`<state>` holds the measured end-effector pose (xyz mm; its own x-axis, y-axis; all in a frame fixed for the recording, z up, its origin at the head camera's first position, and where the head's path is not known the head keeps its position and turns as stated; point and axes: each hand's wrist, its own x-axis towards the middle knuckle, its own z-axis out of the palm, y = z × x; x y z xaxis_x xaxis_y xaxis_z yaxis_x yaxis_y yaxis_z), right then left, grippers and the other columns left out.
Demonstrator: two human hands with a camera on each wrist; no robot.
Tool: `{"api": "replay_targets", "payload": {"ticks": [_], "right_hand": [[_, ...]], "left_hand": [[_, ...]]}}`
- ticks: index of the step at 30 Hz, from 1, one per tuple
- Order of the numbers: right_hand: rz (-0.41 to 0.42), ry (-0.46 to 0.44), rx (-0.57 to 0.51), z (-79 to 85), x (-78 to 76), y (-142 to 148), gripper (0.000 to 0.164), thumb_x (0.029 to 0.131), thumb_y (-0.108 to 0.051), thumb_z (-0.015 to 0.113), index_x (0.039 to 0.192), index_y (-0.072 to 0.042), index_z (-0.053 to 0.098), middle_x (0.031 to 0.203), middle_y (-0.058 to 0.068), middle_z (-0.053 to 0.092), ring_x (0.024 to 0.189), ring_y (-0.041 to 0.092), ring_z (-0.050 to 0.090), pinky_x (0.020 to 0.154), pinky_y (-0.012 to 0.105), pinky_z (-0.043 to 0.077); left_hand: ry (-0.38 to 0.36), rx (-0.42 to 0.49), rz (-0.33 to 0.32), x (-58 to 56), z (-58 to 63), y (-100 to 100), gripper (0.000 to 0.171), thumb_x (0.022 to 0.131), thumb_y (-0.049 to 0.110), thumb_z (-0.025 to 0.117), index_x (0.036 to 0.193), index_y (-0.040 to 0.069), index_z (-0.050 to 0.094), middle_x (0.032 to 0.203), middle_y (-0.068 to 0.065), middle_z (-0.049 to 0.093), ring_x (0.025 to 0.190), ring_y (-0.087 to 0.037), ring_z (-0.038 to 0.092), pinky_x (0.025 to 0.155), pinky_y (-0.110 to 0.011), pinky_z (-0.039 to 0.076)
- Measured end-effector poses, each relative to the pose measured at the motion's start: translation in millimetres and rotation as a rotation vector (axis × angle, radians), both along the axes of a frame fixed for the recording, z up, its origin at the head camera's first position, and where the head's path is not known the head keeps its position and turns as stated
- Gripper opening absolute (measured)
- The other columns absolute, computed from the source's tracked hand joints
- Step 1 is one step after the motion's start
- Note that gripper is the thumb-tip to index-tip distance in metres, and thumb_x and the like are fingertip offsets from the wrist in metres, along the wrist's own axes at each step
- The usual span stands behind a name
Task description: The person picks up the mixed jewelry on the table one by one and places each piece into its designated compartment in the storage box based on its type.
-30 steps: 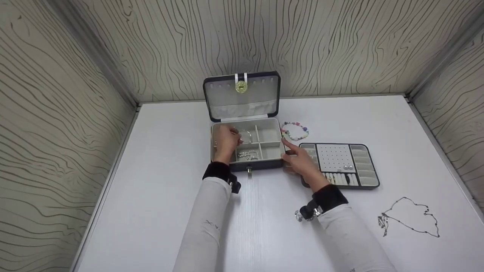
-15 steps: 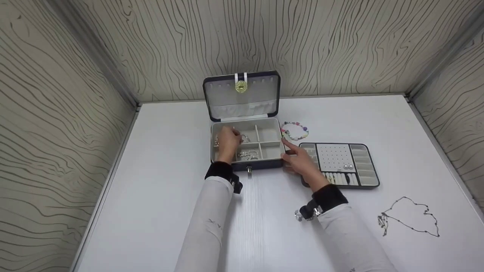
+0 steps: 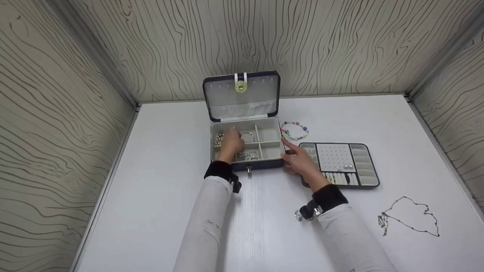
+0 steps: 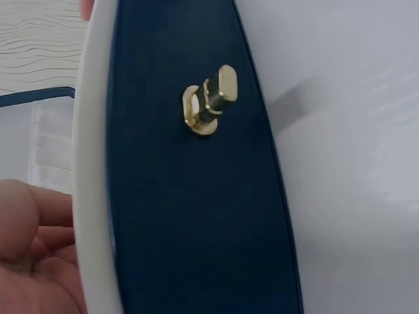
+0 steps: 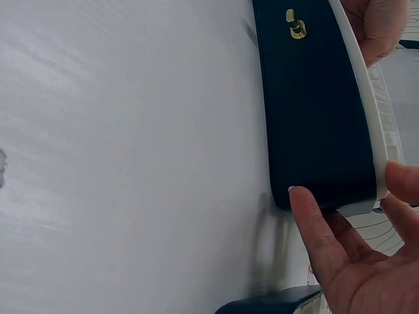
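A dark blue jewelry box [image 3: 257, 165] with a pale, divided interior stands with its lid [image 3: 242, 98] raised. My left hand [image 3: 231, 145] reaches into its back left compartment, beside a clear, shiny bracelet [image 3: 247, 136]. In the left wrist view the box wall hides that hand's fingertips, so whether they hold the bracelet is unclear. Left of the hand lies gold and pearly beaded jewelry [image 3: 219, 139]. Another sparkling bracelet [image 3: 248, 155] sits in the front middle compartment. My right hand [image 3: 298, 158] rests extended fingers [image 5: 317, 232] against the box's right end.
A jewelry tray [image 3: 365, 166] with pearl earrings and several rings stands right of the box, partly behind the right hand. A colourful beaded bracelet [image 3: 295, 131] lies behind it. A thin chain necklace [image 3: 410, 228] lies front right; a clear, shiny piece [image 3: 298, 215] is near the right wrist.
The clear bracelet, raised at my left fingers a second ago, now lies flat in the back left compartment. My left hand has shifted slightly right, uncovering the beaded jewelry. The right hand stays put.
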<state>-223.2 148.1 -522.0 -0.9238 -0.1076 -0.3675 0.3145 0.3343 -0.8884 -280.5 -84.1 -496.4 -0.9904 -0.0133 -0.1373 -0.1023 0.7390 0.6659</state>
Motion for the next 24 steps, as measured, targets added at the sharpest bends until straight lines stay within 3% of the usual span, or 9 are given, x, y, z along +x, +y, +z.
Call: {"api": "replay_targets", "payload": {"ticks": [2,7,16,24], "right_hand": [[0.003,0.005,0.000,0.3,0.5,-0.1,0.058,0.101,-0.018,0.055,0.153,-0.031,0.034,0.143,0.024,0.040,0.115,0.034,0.056,0.091,0.042,0.052],[0.005,0.020,-0.001,-0.1,0.7,-0.1,0.058,0.100,-0.017,0.055,0.153,-0.030,0.034,0.142,0.025,0.041,0.114,0.035,0.056,0.090,0.043,0.053],[0.005,0.014,-0.069,-3.6,-1.0,0.0,0.059,0.101,-0.014,0.053,0.154,-0.025,0.032,0.143,0.027,0.036,0.116,0.035,0.052,0.092,0.047,0.052],[-0.002,0.010,-0.050,-1.3,-0.3,0.0,0.059,0.100,-0.014,0.054,0.154,-0.027,0.033,0.143,0.026,0.037,0.117,0.036,0.052,0.091,0.046,0.052]], "left_hand": [[-0.020,-0.030,-0.031,-0.2,0.2,0.1,0.029,0.085,-0.006,0.053,0.111,-0.012,0.063,0.111,-0.024,0.065,0.104,-0.035,0.061,0.090,-0.043,0.050],[-0.054,0.001,-0.056,-1.4,1.5,-1.6,0.035,0.087,-0.006,0.049,0.119,-0.015,0.060,0.119,-0.027,0.062,0.112,-0.037,0.059,0.096,-0.043,0.048],[-0.046,0.011,-0.070,-3.1,3.4,-2.8,0.040,0.086,-0.003,0.047,0.122,-0.014,0.060,0.125,-0.027,0.059,0.118,-0.037,0.055,0.101,-0.042,0.045],[-0.039,0.032,-0.098,0.4,5.8,-4.3,0.040,0.087,-0.002,0.047,0.123,-0.016,0.058,0.127,-0.028,0.058,0.120,-0.038,0.054,0.102,-0.043,0.043]]}}
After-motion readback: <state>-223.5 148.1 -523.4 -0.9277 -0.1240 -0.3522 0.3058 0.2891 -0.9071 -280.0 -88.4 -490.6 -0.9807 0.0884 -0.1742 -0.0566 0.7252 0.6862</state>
